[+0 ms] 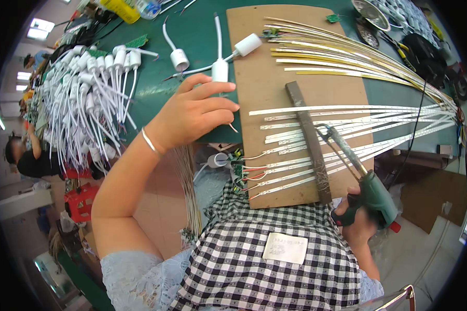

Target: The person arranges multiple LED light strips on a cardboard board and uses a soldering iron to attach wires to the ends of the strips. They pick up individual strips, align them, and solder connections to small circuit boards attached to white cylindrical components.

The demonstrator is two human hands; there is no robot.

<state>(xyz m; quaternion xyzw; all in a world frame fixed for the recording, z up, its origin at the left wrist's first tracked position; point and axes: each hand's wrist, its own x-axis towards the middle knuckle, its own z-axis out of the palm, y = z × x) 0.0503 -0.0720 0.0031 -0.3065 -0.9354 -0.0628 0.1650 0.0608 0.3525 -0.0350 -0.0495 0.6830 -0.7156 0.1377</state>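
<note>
My left hand [197, 106] is closed, its fingers curled over the lower end of a white lamp cap [220, 70] whose white wire points away from me. A short wire end shows below those fingers; the thumb is hidden. In my right hand [359, 223] is a green soldering gun [377, 192], its tip near a dark bar [308, 140]. The bar lies across several white LED strips [275, 182] on a brown board [259, 93]. Small circuit boards [237, 170] are wired to the near strips' left ends.
Two more lamp caps, one standing [179, 60] and one lying [248, 45], are beyond my left hand. A heap of wired caps [88, 98] covers the left side. Yellowish strips [321, 54] cross the board's far part. A metal dish [371, 14] and pliers [399, 49] sit far right.
</note>
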